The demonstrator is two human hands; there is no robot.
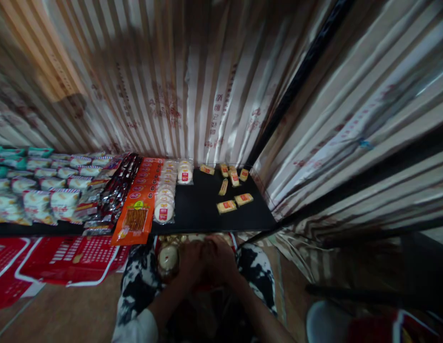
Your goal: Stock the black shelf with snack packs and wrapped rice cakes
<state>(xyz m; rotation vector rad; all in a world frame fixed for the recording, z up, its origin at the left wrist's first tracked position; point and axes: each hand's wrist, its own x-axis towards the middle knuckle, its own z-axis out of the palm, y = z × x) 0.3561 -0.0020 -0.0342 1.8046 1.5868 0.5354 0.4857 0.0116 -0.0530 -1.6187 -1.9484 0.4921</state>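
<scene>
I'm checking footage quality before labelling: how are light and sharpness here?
Head view, upper left: warm light on the curtain, dark shadow beside it; head view, bottom: left hand and right hand look dim and soft, finger detail lost; head view, lower right: nearly black.

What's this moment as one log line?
left hand: near round pack, grip unclear | right hand: beside left, grip unclear | black shelf: small yellow packs, orange packets

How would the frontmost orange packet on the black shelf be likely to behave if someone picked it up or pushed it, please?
The orange packet would probably flex, since it looks thin and flat. It may also be light, being so slim. Its near end juts past the edge of the black shelf, so a push that way might tip it off.
</scene>
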